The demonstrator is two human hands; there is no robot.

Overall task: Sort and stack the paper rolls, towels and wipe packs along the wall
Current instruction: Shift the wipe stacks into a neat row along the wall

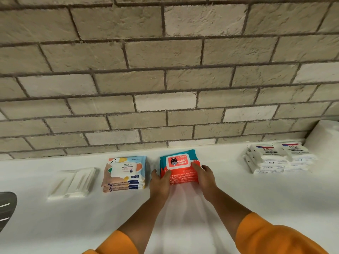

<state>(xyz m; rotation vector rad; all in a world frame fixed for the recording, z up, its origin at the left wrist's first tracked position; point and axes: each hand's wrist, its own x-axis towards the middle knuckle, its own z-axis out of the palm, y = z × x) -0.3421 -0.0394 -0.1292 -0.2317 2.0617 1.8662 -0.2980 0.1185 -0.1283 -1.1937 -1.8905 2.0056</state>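
Now the stack of red and teal plastic wipe packs (pixel 178 166) is squared near the brick wall (pixel 165 70).

It is gripped on both sides by the left hand (pixel 159 184) and right hand (pixel 205 177), probably to align it beside the pastel wipe packs (pixel 124 174) on the white surface (pixel 256 195).

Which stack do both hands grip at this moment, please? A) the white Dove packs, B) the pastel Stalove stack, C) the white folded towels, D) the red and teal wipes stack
D: the left hand and right hand clasp the sides of the red and teal wipes stack.
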